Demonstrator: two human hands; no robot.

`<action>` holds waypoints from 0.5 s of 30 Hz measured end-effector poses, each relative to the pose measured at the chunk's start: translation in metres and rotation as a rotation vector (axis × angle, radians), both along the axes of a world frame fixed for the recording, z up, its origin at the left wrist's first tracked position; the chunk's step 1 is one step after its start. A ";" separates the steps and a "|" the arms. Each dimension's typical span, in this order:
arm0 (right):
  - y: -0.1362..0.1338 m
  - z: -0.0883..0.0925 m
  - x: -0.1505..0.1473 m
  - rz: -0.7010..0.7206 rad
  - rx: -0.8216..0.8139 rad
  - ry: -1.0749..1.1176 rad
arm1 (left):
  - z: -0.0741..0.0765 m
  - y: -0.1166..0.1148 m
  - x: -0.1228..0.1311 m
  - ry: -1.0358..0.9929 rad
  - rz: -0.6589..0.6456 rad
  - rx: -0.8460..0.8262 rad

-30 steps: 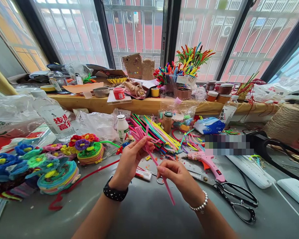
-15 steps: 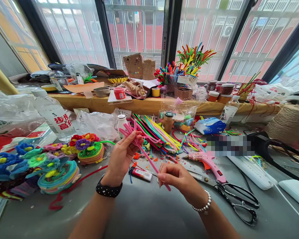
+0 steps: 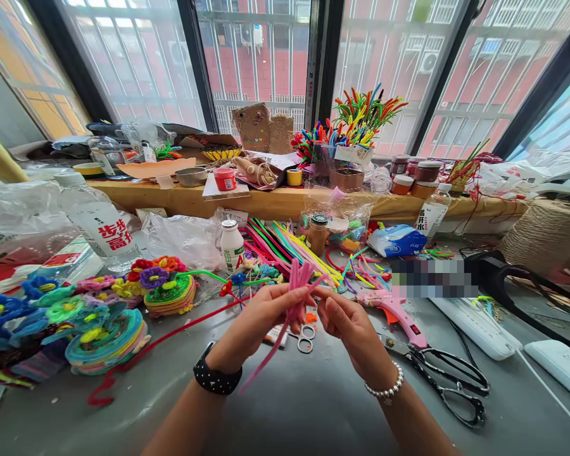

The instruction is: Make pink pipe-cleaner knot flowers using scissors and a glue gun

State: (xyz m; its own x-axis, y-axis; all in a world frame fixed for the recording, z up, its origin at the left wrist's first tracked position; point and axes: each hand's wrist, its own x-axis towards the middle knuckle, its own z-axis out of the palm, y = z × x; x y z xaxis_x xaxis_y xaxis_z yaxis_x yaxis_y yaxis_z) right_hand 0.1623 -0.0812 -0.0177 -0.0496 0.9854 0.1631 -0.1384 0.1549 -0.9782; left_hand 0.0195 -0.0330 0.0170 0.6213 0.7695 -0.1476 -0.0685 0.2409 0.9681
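L hand [image 3: 261,320] pinches 1 bundle of pink pipe cleaners [image 3: 298,282] over counter [image 3: 289,405], near ctr; R hand [image 3: 356,332], fingers curled, at its R edge, grip unclear. Prob. arranging strands; next move calls for firm L pinch. R: 1 black-handled scissors [image 3: 414,358]; farther, 1 pink glue gun [image 3: 401,313].

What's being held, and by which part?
The left hand pinches a pink pipe-cleaner bundle partway along; whether the right hand grips it too is unclear.
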 end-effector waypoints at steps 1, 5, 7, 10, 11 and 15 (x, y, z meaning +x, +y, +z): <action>0.000 0.000 0.001 -0.030 0.012 -0.040 | 0.000 -0.002 0.002 0.049 -0.056 0.008; 0.001 -0.001 0.004 -0.113 0.008 -0.142 | 0.000 -0.005 0.004 0.140 -0.230 0.038; 0.002 -0.002 0.006 -0.134 0.011 -0.130 | -0.002 -0.004 0.003 0.166 -0.289 0.049; 0.003 -0.005 0.007 -0.119 0.013 -0.106 | -0.006 -0.002 0.002 0.200 -0.377 0.080; 0.004 -0.006 0.007 -0.101 0.002 -0.105 | -0.007 -0.001 0.002 0.199 -0.397 0.087; 0.006 -0.007 0.007 -0.053 -0.050 -0.113 | -0.008 -0.001 0.002 0.207 -0.414 0.092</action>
State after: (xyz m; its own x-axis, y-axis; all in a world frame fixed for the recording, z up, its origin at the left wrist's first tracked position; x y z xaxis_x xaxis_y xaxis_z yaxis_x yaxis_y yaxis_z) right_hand 0.1691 -0.0756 -0.0243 -0.0124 0.9939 0.1096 -0.0199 0.1094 -0.9938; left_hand 0.0213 -0.0339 0.0093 0.8436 0.4786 -0.2434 0.2121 0.1195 0.9699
